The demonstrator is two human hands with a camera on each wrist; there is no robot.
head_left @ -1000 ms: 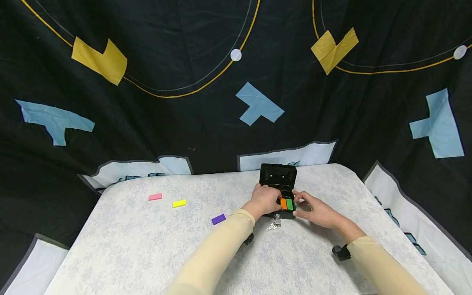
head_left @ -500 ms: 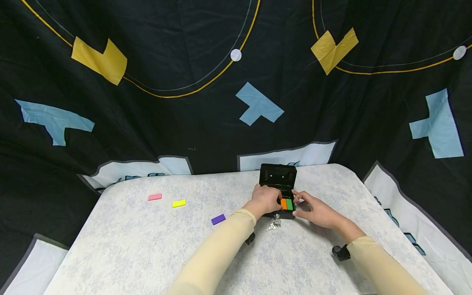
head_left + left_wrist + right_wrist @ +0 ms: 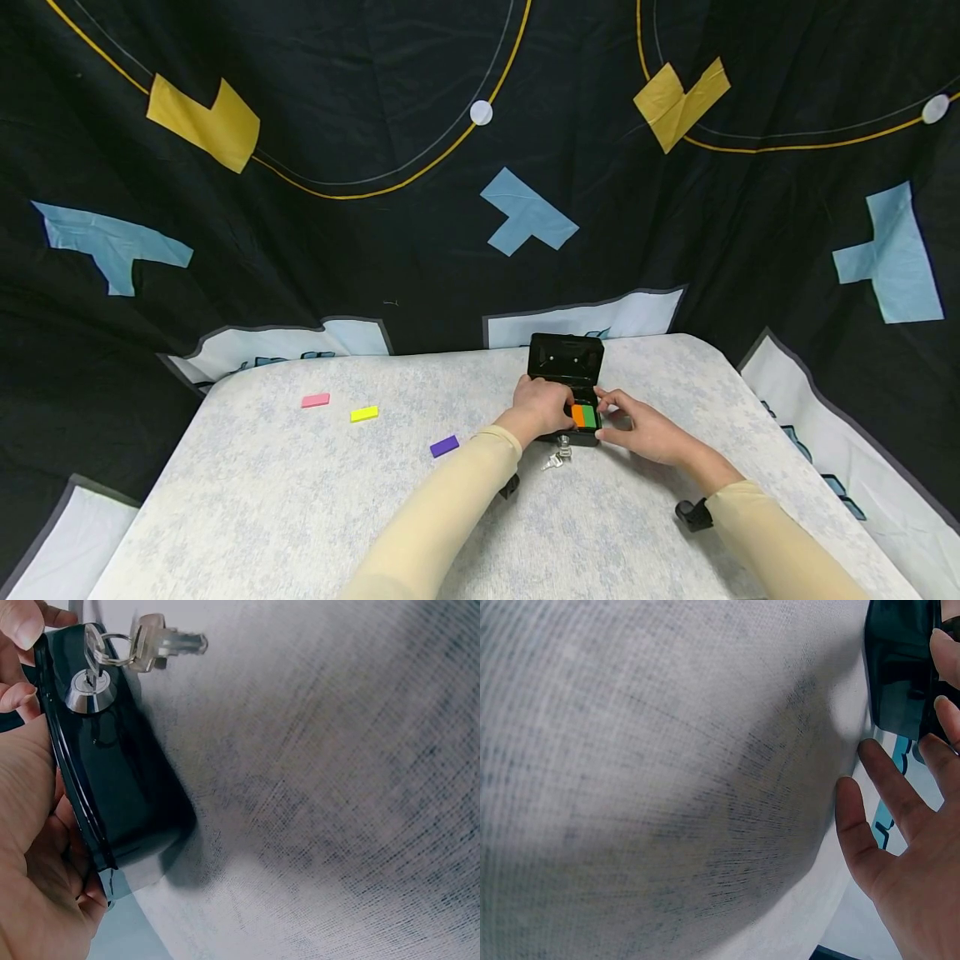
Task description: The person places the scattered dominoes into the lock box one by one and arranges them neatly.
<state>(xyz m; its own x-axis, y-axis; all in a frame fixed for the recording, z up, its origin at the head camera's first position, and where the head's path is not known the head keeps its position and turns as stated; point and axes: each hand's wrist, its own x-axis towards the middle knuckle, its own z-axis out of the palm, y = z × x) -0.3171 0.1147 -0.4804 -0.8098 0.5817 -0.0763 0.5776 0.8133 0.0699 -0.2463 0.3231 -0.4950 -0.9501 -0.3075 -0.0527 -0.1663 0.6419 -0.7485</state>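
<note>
A small black cash box [image 3: 581, 437] stands at the table's back right, its lid [image 3: 565, 357] raised. Inside lie an orange block [image 3: 577, 416] and a green block [image 3: 589, 416], side by side. My left hand [image 3: 542, 400] reaches over the box's left half, with thumb and index fingertip at the orange block; it covers whatever lies below. My right hand [image 3: 643, 427] touches the right rim with thumb and fingertip. In the right wrist view its other fingers [image 3: 889, 784] are spread. Keys [image 3: 154, 645] hang on a ring by the lock [image 3: 91, 691] at the box's front.
On the pale patterned table [image 3: 247, 500] a pink block [image 3: 315, 401], a yellow block [image 3: 364, 414] and a purple block [image 3: 445, 447] lie left of the box. A dark curtain [image 3: 420, 267] with coloured patches hangs behind the table.
The orange and green blocks have shifted very slightly to the right inside the box. Both hands stay at almost the same place.
</note>
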